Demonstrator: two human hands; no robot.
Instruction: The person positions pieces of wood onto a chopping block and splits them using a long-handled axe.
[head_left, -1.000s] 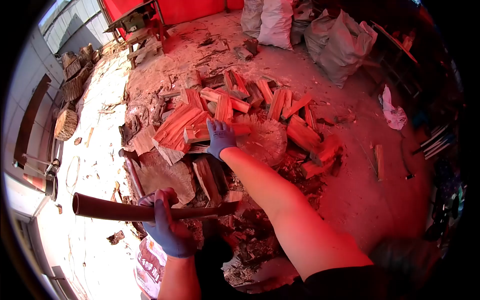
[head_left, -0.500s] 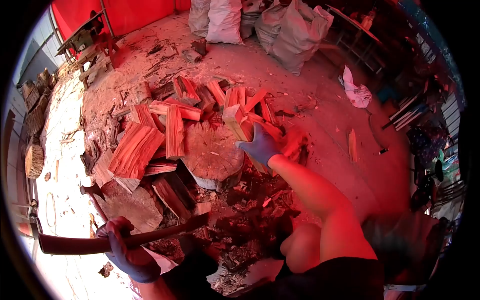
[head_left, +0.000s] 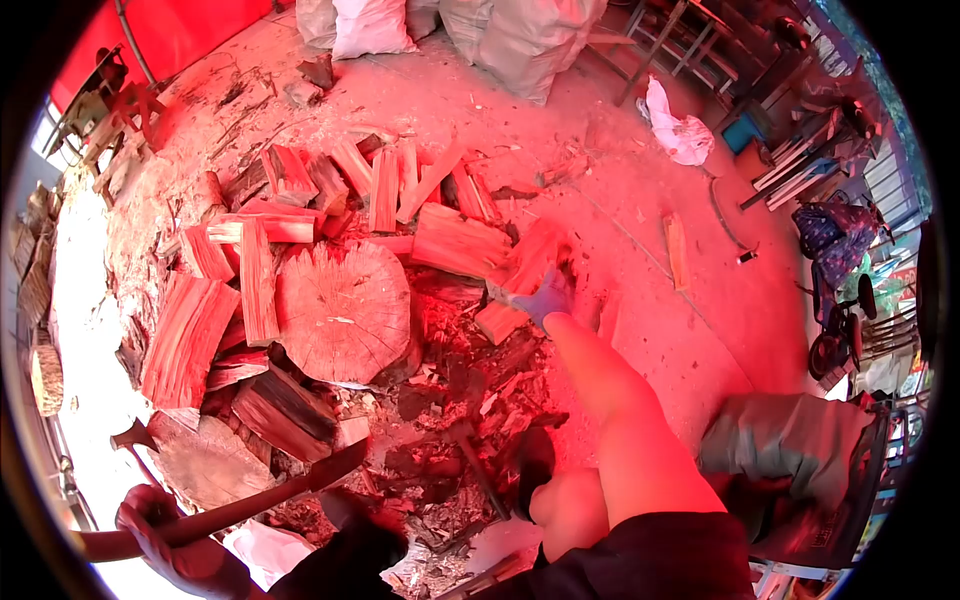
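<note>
My left hand, gloved, is closed around a long, curved wooden axe handle at the lower left. The tool's head cannot be made out. My right hand, in a bluish glove, grips a short split log to the right of the chopping block; part of the log is hidden under the fingers. Just behind that hand lie another split log and a reddish piece of wood. The block's round, cracked top is bare.
Split firewood is heaped left of and behind the block. A hatchet is by a second stump. Bark and chips litter the ground. Large sacks stand at the back, and a white bag lies to the right.
The split log under my right hand has moved away from the block's edge, lower and to the right. The view has shifted, and my left hand with the axe handle sits lower left.
</note>
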